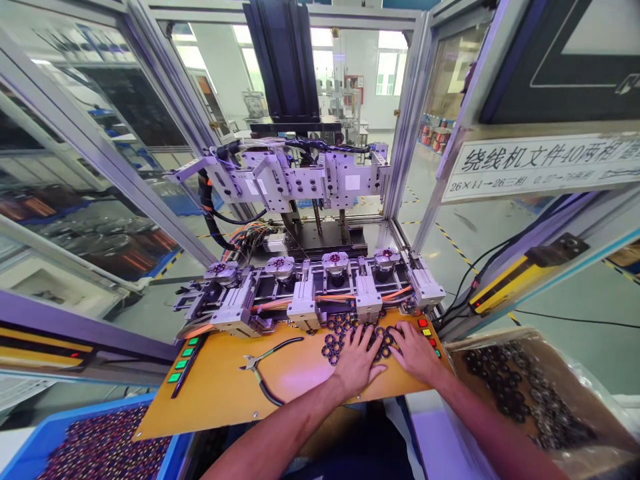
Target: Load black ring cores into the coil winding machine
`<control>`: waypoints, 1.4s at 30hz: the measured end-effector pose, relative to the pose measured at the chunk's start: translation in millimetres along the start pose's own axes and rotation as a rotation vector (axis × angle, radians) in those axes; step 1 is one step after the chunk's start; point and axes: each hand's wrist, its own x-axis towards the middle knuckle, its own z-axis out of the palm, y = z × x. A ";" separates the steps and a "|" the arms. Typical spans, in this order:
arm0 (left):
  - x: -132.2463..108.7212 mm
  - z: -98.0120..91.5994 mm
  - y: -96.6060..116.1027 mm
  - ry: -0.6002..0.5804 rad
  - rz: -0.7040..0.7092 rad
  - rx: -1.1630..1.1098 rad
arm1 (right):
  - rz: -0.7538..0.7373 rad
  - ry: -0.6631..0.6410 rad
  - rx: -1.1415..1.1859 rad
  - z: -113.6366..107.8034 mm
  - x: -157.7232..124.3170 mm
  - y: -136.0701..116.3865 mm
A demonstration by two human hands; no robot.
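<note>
Both of my hands lie on an orange work board (220, 387) in front of a winding machine. My left hand (356, 360) rests palm down with fingers spread over a pile of small black ring parts (336, 339). My right hand (413, 348) lies flat beside it, fingers stretched onto the same pile near red and yellow buttons (426, 329). Neither hand grips anything that I can see. Behind the pile, several round fixtures (335, 260) each carry a ring part.
Black-handled cutting pliers (260, 368) lie on the board left of my hands. Green buttons (183, 357) sit at its left edge. A blue bin (90, 443) of wound parts is at lower left; a bag-lined box (530, 393) of black rings at right.
</note>
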 end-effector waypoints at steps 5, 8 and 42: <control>-4.6 0.7 -0.4 0.028 0.005 -0.006 | 0.022 -0.034 -0.050 -3.0 1.4 -3.5; -6.0 1.4 -0.4 0.049 0.006 -0.006 | 0.039 -0.052 -0.074 -5.6 4.3 -7.6; -8.6 0.7 -7.3 0.158 0.098 0.045 | 0.342 -0.060 0.012 -8.3 17.1 -36.5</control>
